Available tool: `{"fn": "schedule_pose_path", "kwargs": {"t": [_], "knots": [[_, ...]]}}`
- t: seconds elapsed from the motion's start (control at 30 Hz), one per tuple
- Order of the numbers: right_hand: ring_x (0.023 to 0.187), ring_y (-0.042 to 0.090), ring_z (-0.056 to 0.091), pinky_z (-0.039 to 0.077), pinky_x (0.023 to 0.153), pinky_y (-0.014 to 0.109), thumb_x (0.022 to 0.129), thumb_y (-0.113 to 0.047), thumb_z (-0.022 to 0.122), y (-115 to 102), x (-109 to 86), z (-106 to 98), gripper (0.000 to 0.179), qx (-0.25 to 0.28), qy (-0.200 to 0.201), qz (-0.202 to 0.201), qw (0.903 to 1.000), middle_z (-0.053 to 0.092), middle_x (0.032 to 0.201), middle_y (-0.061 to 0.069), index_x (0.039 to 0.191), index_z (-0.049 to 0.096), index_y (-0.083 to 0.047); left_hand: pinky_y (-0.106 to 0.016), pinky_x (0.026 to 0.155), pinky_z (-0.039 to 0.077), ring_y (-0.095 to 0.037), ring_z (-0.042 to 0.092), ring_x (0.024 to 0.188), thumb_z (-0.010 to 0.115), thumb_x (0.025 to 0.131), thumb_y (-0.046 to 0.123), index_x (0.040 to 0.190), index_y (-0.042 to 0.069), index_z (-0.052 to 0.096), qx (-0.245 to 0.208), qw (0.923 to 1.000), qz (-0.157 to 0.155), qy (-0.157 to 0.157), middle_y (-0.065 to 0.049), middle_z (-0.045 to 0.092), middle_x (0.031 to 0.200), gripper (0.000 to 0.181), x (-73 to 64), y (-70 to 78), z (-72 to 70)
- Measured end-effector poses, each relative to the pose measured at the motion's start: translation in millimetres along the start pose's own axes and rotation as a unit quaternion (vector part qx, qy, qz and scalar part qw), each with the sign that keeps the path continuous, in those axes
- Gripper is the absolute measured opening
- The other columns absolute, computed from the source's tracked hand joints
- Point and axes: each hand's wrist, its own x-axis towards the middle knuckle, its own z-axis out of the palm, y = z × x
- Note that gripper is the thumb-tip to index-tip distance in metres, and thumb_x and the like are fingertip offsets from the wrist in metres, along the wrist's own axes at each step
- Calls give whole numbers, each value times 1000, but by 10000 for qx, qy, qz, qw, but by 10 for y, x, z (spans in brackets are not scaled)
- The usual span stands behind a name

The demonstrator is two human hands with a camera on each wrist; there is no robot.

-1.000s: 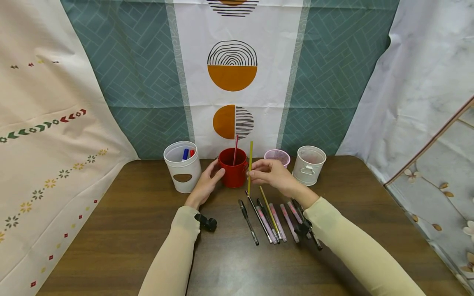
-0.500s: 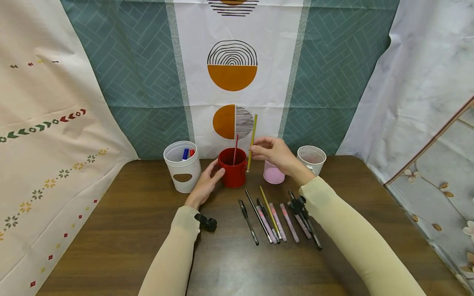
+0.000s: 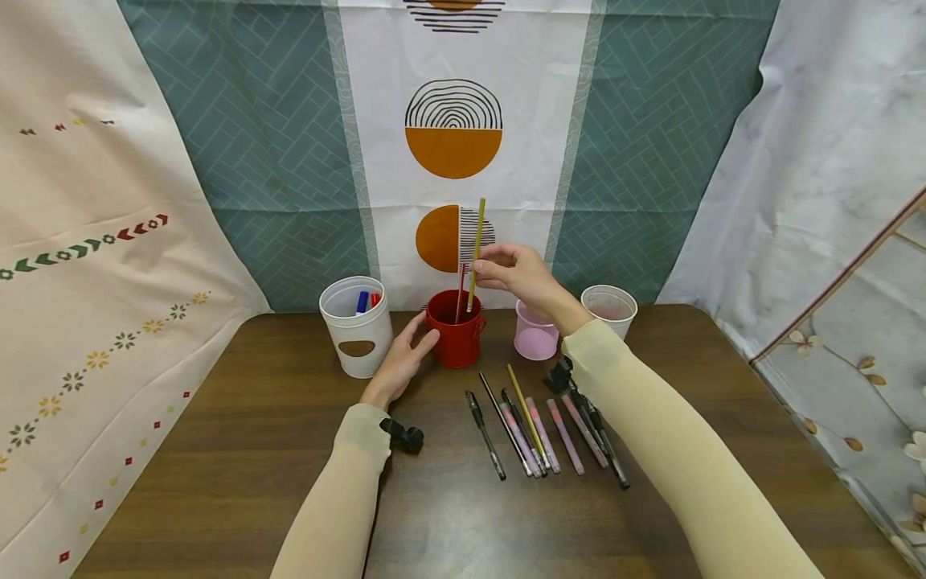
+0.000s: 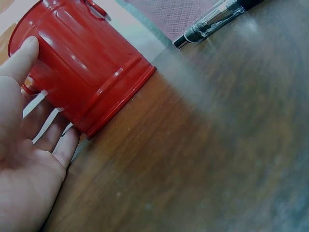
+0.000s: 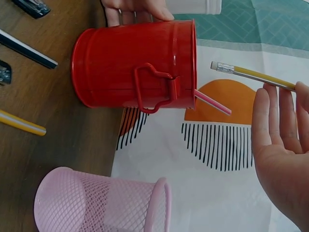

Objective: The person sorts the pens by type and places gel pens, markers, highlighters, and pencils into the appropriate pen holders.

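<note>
My left hand (image 3: pixel 400 359) holds the left side of a red metal cup (image 3: pixel 457 347). In the left wrist view the thumb lies on the cup's wall and the other fingers reach round behind. Above the cup my right hand (image 3: pixel 526 277) pinches a yellow pencil (image 3: pixel 478 229) between thumb and fingers. The pencil stands nearly upright, its eraser end down. In the right wrist view that eraser end (image 5: pixel 214 65) is just outside the cup's mouth. A thin pink-red pencil (image 5: pixel 213 102) leans in the cup and sticks out over the rim.
Left of the red cup stands a white cup (image 3: pixel 357 354) with blue and red markers. To the right are a pink mesh cup (image 3: pixel 536 343) and a white bucket (image 3: pixel 616 309), partly behind my right arm. Pens and pencils (image 3: pixel 535 434) lie on the brown table in front.
My right hand has raised the yellow pencil from the table beside the red cup, then moved it left over the cup's mouth. My left hand has stayed in place.
</note>
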Motion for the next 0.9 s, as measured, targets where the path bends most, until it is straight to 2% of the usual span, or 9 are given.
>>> {"fn": "schedule_pose_path", "kwargs": {"t": [0.2,0.43,0.77,0.9], "knots": [[107,28,75,60,98,40,103,-11,71,26,96,69,37,-22,-9,-28,10000,69,130,24,135,63,5,-52,127,30,-34,31,158,61,110,30,168,13,29,56,10000,-38,49,-11,31,172,68,1,-1,-4],[104,27,75,54,106,51,103,-10,71,133,151,105,40,66,66,132,9999,70,126,22,138,61,8,-51,127,30,-33,30,159,63,109,33,168,16,30,70,9999,-104,67,-9,30,173,70,3,10,-8],[101,25,75,60,99,42,103,-9,71,329,161,162,32,48,120,248,9996,71,122,20,131,64,5,-50,128,30,-32,31,158,63,108,34,167,15,32,132,9999,-50,76,-9,32,172,69,13,-3,-5],[105,30,75,60,98,41,103,-8,70,358,140,179,32,1,117,327,9994,70,123,21,132,64,5,-49,127,30,-32,32,158,63,108,34,167,16,32,119,9999,-63,89,-8,33,172,69,17,0,-2]]}}
